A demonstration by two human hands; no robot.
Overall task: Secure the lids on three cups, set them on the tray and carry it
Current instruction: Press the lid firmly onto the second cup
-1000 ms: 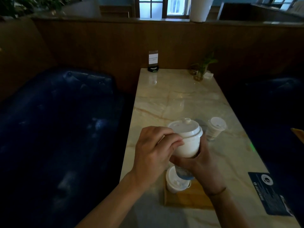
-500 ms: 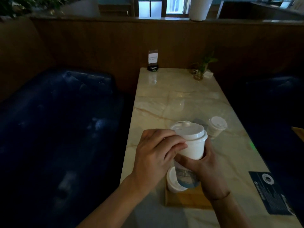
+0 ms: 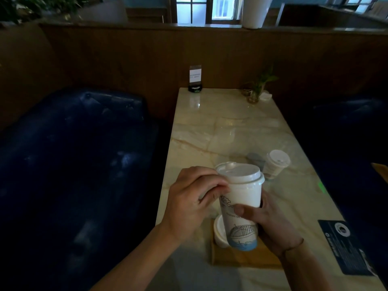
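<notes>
Head view
Held cup (image 3: 240, 206): You hold it raised above the tray, tilted slightly, its base over the tray's near half. It is kept off the surface, probably so that both hands can work the rim from opposite sides.
Lid (image 3: 238, 172): It sits on the held cup's rim and looks seated all round; whether it has fully snapped on cannot be told.
Right hand (image 3: 270, 219): Your fingers wrap the back of the cup and the thumb crosses the printed front. This grip bears the cup and steadies it against the pressing.
Left hand (image 3: 195, 198): Your fingers are curled, tips pressing the cup wall just under the lid's edge on the left side. Judged purpose: seating or checking the seal.
Tray (image 3: 243, 258): Wooden, on the table (image 3: 226, 127) near its front edge, directly beneath your hands, so the set-down is short.
Tray cup (image 3: 220, 231): Lidded, standing on the tray's left part, partly hidden behind the held cup.
Far cup (image 3: 275, 163): Lidded, standing on the table well apart from the tray, beyond and right of your hands. It is not yet on the tray.
Card (image 3: 346, 246): Dark, flat on the table right of the tray, clear of the work.
Progress: One cup on the tray, one in hand, one waiting.
</notes>
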